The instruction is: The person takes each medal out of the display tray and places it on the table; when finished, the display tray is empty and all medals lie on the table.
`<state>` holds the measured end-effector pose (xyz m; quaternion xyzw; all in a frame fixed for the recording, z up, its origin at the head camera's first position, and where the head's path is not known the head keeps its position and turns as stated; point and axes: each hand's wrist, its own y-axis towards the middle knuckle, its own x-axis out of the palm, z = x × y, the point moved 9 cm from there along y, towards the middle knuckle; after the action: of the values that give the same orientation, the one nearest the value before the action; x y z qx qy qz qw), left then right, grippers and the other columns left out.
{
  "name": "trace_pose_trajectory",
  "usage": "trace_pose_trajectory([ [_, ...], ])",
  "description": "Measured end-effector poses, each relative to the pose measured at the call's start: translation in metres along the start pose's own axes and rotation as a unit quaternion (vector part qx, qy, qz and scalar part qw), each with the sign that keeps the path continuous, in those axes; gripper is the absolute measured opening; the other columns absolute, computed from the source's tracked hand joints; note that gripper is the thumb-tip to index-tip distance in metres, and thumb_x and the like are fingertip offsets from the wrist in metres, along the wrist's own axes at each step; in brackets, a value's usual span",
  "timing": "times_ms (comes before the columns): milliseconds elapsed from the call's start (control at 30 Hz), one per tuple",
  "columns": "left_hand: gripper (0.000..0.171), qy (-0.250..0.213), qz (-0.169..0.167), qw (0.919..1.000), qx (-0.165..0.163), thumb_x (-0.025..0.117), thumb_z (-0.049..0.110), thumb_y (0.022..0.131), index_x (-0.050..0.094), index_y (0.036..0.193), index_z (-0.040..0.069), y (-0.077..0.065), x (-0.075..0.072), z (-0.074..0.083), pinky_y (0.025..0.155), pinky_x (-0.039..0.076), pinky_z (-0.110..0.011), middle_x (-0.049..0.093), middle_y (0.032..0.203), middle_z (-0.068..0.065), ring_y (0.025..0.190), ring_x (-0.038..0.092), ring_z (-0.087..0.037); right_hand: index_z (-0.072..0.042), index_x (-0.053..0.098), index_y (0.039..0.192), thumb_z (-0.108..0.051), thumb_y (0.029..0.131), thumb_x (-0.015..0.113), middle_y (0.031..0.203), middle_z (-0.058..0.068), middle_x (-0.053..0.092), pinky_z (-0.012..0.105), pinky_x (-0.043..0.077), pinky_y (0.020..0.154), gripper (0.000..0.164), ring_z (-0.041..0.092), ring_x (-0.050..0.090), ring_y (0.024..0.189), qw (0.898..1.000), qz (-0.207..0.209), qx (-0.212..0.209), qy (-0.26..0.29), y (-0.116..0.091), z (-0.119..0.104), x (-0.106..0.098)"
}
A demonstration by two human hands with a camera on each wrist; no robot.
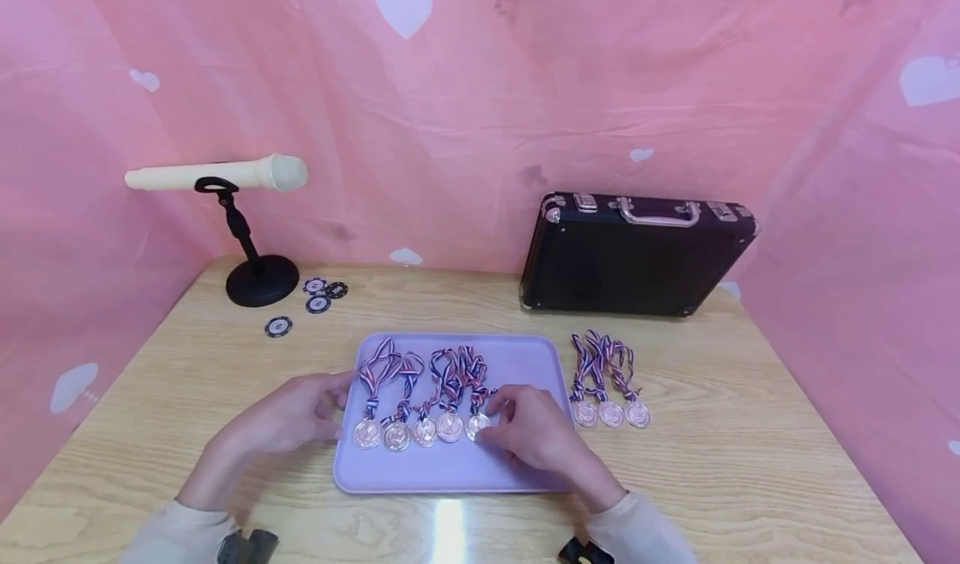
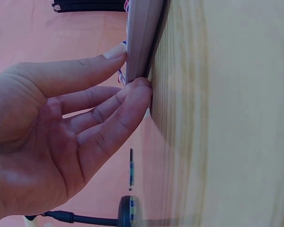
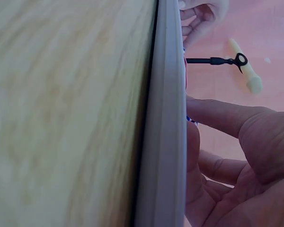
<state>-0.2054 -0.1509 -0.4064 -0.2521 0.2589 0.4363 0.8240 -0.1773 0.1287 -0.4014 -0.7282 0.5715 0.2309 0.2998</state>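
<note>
A lavender tray (image 1: 420,476) lies on the table with several silver medals in a row, their striped ribbons knotted and stretched toward the far side. My left hand (image 1: 296,414) is at the tray's left edge. In the left wrist view the thumb (image 2: 114,53) touches the rim and the fingertips (image 2: 141,87) hold it lower down. Over the tray's right part, my right hand (image 1: 536,429) pinches the rightmost medal (image 1: 476,425) between thumb and fingers. The tray's rim hides that medal in the right wrist view.
Right of the tray lie three more ribboned medals (image 1: 611,414). Behind them a black case (image 1: 637,264) stands upright. At the back left, a white microphone (image 1: 217,174) rests on a black stand (image 1: 261,281), with several poker chips (image 1: 318,304) beside it. A pink curtain (image 1: 465,131) hangs behind.
</note>
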Motion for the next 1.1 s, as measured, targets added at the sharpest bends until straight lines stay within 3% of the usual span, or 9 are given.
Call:
trace_pose_trajectory([
  [267,0.081,0.004,0.001,1.0,-0.003,0.084,0.005,0.085,0.046,0.156,-0.005,-0.001,0.0,0.001,0.073,0.054,-0.027,0.066,0.106,-0.003,0.089,0.062,-0.016,-0.006,0.074,0.107,-0.024,0.08,0.09,0.065,-0.001,0.062,0.029,0.048,0.064,0.036,0.012,0.06,0.043,0.999,-0.002,0.016,-0.035,0.002,0.0,0.008],
  [500,0.082,0.005,0.004,1.0,0.004,0.084,0.005,0.084,0.046,0.155,-0.006,0.0,-0.001,0.003,0.072,0.054,-0.026,0.066,0.104,-0.001,0.089,0.062,-0.015,-0.007,0.071,0.102,-0.018,0.081,0.089,0.066,0.001,0.06,0.029,0.046,0.054,0.03,0.014,0.059,0.042,0.999,-0.002,0.006,-0.041,0.004,-0.002,0.008],
  [667,0.081,0.009,0.004,0.9999,-0.001,0.085,0.006,0.084,0.046,0.155,-0.005,0.0,-0.001,0.003,0.074,0.055,-0.028,0.066,0.104,-0.001,0.09,0.062,-0.015,-0.01,0.068,0.099,-0.014,0.078,0.088,0.073,0.001,0.059,0.028,0.046,0.056,0.029,0.013,0.059,0.046,0.999,0.011,0.008,-0.037,0.005,0.002,0.002],
  [900,0.082,0.003,0.0,1.0,-0.005,0.085,0.008,0.085,0.046,0.157,-0.004,0.001,0.0,0.001,0.074,0.055,-0.028,0.066,0.104,-0.001,0.091,0.063,-0.016,-0.005,0.063,0.098,-0.005,0.084,0.084,0.068,0.003,0.062,0.032,0.054,0.048,0.026,0.013,0.06,0.044,0.999,-0.008,0.005,0.032,0.006,0.011,-0.003],
  [1100,0.083,0.002,0.001,1.0,-0.005,0.085,0.008,0.085,0.045,0.157,-0.003,0.001,0.0,0.001,0.073,0.054,-0.028,0.066,0.104,-0.001,0.091,0.062,-0.016,-0.004,0.063,0.101,-0.002,0.085,0.081,0.065,0.004,0.063,0.03,0.052,0.046,0.025,0.012,0.06,0.044,0.998,-0.018,0.01,0.064,0.006,0.017,-0.004],
])
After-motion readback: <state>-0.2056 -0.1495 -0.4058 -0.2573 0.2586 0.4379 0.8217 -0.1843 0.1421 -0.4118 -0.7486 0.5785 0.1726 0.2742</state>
